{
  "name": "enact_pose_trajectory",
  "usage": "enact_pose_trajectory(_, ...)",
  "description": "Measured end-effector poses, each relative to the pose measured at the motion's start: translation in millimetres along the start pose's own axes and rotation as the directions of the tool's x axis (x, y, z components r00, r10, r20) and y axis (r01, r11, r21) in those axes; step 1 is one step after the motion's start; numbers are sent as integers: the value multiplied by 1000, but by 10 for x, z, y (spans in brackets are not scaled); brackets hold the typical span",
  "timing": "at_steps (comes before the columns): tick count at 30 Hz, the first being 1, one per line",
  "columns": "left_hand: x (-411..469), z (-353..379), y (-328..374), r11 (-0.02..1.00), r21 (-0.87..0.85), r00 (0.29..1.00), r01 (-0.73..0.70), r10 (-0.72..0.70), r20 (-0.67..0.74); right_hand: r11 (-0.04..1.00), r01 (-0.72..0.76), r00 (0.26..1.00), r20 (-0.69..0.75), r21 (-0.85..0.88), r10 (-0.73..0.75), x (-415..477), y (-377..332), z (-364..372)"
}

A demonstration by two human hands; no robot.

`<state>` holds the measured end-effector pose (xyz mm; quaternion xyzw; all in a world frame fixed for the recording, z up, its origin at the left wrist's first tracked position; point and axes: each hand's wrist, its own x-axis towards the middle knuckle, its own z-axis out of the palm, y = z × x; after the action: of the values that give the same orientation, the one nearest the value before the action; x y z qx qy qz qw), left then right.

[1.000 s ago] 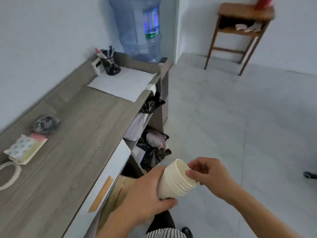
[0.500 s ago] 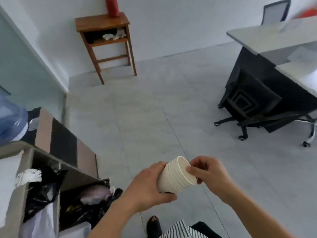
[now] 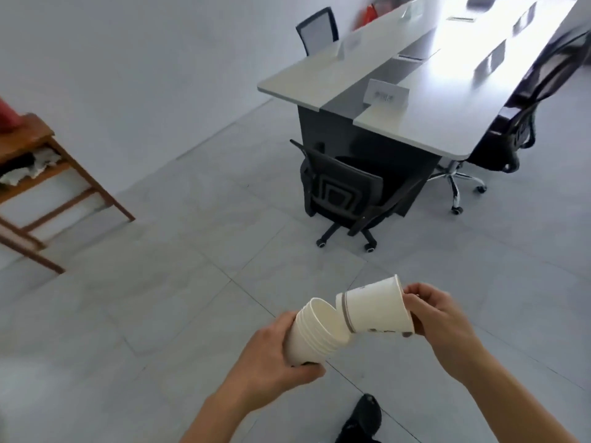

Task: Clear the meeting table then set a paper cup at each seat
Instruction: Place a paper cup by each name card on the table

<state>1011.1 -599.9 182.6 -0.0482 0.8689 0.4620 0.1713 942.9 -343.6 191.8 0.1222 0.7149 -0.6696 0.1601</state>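
White paper cups sit nested in a stack (image 3: 315, 334), the left hand (image 3: 271, 356) wrapped around it. Just right of the stack, the right hand (image 3: 438, 318) pinches a single cup (image 3: 374, 306) by its rim — dark print near that rim is unreadable. Beyond the stack stands the bench (image 3: 425, 100), its name card (image 3: 386, 96) too blurred to read.

Bright daylight glares off the far meeting table (image 3: 447, 100); edges blur and bend.
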Motion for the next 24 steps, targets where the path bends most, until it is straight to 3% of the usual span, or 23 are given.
enact_pose_trajectory(8,1372,176,578,983,-183,995,14,-31,-94,989,86,963,-245,-122,-114,1097,-287,-985)
enact_pose_trajectory(17,3191,353,1155,975,-223,1000,6,-8,-7,981,-15,934,-353,-194,-56,2355,-448,-1719)
enact_pose_trajectory(24,4894,380,2078,969,-226,984,-96,126,123,975,-29,882,-464,-219,-78,3408,-1120,-2399)
